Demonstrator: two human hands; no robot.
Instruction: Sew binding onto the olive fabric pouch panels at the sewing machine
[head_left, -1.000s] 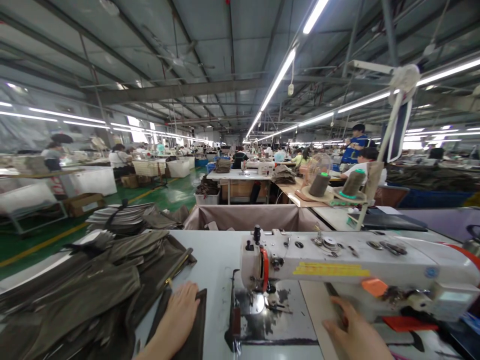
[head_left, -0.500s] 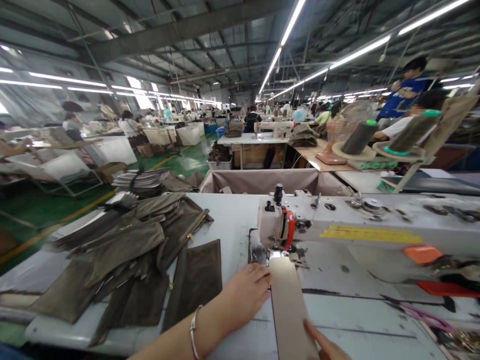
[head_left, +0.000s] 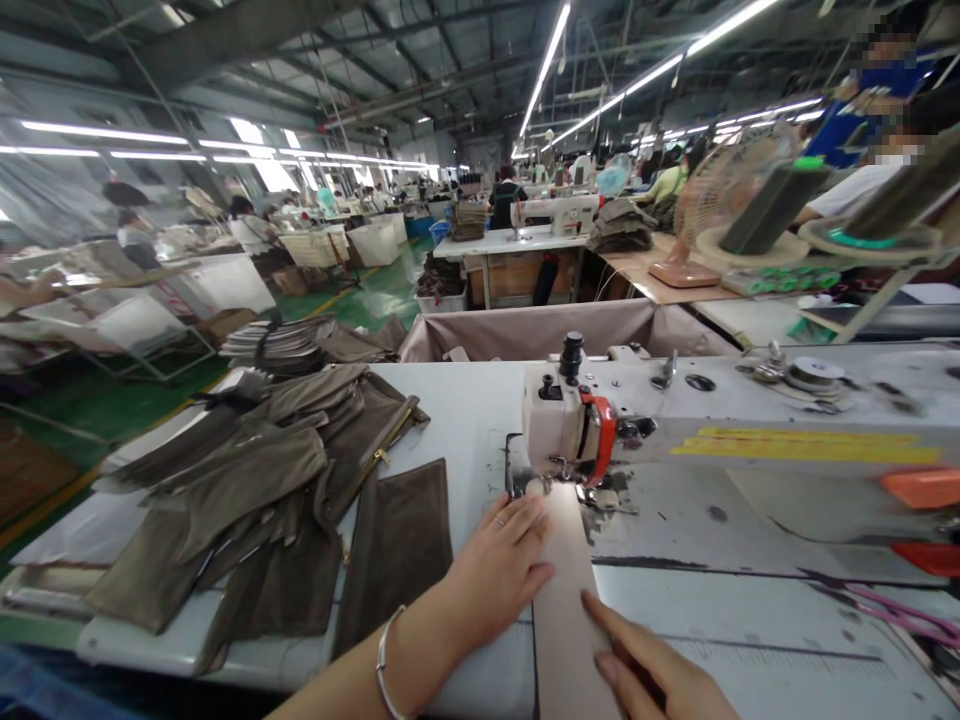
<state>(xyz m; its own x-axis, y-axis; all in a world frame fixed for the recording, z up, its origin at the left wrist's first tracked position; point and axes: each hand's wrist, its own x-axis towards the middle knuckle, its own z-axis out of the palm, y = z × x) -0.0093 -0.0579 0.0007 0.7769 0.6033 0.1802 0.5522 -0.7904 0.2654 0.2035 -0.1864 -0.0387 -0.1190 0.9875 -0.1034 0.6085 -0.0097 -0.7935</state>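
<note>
A long pale beige strip [head_left: 570,600] lies on the table, its far end under the head of a white sewing machine [head_left: 562,425]. My left hand [head_left: 502,555] rests with its fingers flat along the strip's left edge, close to the presser area; a ring and a bangle show on it. At the strip's right edge, nearer to me, my right hand [head_left: 652,660] touches it with its fingertips, fingers stretched and slightly apart. Left of my left hand lies a dark olive fabric piece [head_left: 405,550] on the tabletop.
A heap of olive fabric pieces with zippers [head_left: 262,490] covers the left of the table. Pink-handled scissors [head_left: 907,612] lie at the right. Behind the machine stand a fabric-lined bin [head_left: 525,330], a fan [head_left: 705,200] and thread cones [head_left: 780,205]. Other people sit further back.
The view has shifted, so the machine appears further right and higher. My right hand has come further into view along the strip's right edge. My left hand remains beside the machine head.
</note>
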